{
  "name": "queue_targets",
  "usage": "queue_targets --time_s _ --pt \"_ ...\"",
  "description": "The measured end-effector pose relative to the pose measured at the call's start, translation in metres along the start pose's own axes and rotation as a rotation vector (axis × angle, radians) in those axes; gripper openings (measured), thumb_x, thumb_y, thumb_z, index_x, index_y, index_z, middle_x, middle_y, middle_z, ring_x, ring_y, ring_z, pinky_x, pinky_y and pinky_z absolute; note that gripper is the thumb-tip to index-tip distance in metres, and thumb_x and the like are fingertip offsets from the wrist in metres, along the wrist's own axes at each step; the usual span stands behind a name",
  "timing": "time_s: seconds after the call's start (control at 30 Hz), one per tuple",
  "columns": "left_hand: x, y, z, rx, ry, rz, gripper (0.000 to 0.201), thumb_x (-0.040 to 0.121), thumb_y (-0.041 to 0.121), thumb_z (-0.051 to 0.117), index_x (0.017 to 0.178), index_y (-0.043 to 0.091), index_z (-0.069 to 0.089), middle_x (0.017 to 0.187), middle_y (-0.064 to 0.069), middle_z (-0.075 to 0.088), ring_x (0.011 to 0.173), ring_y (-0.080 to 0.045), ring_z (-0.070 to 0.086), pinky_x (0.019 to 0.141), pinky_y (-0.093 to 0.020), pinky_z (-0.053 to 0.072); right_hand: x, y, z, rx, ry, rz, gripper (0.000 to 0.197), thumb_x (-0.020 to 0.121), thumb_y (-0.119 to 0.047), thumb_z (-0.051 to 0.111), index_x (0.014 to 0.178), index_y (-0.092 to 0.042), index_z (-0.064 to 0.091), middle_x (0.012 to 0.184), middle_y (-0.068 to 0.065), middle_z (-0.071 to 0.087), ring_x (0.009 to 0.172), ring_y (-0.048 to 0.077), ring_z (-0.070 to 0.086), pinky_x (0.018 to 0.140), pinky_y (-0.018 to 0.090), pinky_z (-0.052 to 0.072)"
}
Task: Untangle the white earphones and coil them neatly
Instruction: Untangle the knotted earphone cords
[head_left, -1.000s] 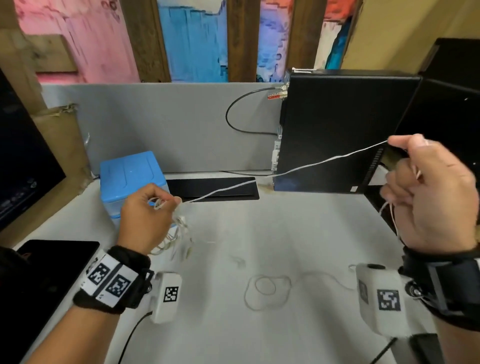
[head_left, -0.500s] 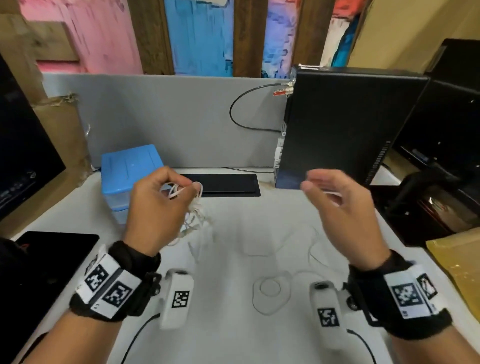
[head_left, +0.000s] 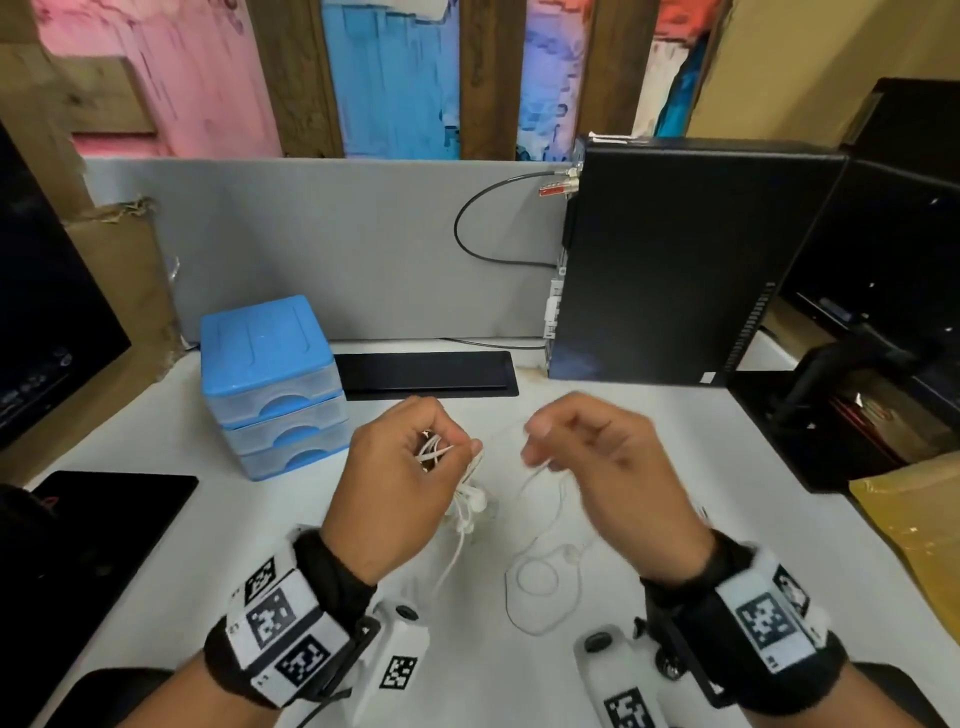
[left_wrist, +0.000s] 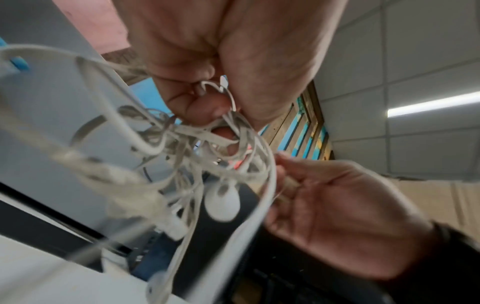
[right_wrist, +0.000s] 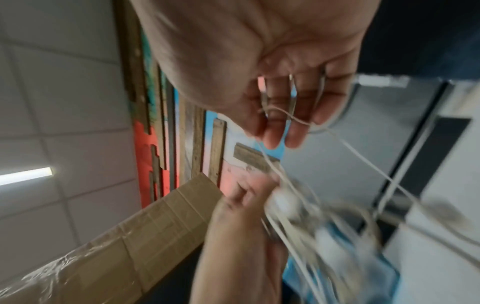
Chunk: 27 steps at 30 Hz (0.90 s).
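The white earphones (head_left: 470, 506) are a tangled bundle that hangs from my left hand (head_left: 452, 447), whose fingers are curled round its loops. In the left wrist view the bundle (left_wrist: 197, 154) shows an earbud (left_wrist: 222, 202) dangling below the left hand (left_wrist: 221, 92). My right hand (head_left: 537, 444) is close beside it at mid-table, fingers curled, pinching a thin strand of the cable (head_left: 540, 473). The strand (right_wrist: 293, 119) crosses the right hand's fingers (right_wrist: 296, 131) in the right wrist view. A slack loop of cable (head_left: 535, 577) lies on the white table (head_left: 727, 519) below the hands.
A blue drawer box (head_left: 270, 384) stands at the left, a black flat pad (head_left: 426, 371) behind the hands, and a black computer tower (head_left: 675, 260) at the back right. A dark tablet (head_left: 104, 519) lies at the left edge, a yellow bag (head_left: 914, 519) at the right.
My right hand, which held the cable stretched far out to the right, has come back in beside the left hand. The cable has gone slack. The left hand moved toward the middle.
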<state>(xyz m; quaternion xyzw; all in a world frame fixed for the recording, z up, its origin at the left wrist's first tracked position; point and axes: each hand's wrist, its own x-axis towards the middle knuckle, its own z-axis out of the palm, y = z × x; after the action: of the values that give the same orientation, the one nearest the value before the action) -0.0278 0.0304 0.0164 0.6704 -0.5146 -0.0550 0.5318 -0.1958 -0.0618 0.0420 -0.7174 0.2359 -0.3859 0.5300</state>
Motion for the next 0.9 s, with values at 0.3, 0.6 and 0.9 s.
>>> queue_targets --time_s 0.3,0.6,0.9 --pt "0.008 -0.031 -0.002 0.058 -0.125 -0.203 0.017 0.085 0.018 0.077 0.072 0.023 0.067 0.073 0.005 0.069 0.068 -0.01 0.065 0.067 -0.026 0.056 0.012 -0.029 -0.042 0.438 0.233 -0.058 0.023 0.102 -0.008 0.042 0.082 -0.012 0.053 0.077 0.01 0.071 0.075 0.029 0.071 0.064 0.031 0.057" --pt "0.023 -0.018 -0.027 -0.321 -0.278 -0.348 0.018 0.085 0.009 0.073 0.082 0.026 0.08 0.082 -0.01 0.075 0.065 -0.024 0.064 0.052 -0.024 0.054 0.013 -0.009 -0.046 0.166 -0.143 0.201 0.025 0.088 -0.031 0.065 0.078 -0.008 0.062 0.051 -0.001 0.025 0.045 0.012 0.017 0.044 0.021 0.017" --pt "0.015 -0.004 -0.02 -0.328 -0.299 -0.273 0.013 0.085 0.011 0.074 0.085 0.023 0.081 0.08 -0.002 0.076 0.061 -0.013 0.065 0.05 -0.024 0.051 -0.009 0.015 0.009 -0.279 -0.344 0.12 0.017 0.084 -0.029 0.078 0.099 -0.019 0.08 0.05 -0.019 0.055 0.041 0.003 0.039 0.052 0.008 0.031"
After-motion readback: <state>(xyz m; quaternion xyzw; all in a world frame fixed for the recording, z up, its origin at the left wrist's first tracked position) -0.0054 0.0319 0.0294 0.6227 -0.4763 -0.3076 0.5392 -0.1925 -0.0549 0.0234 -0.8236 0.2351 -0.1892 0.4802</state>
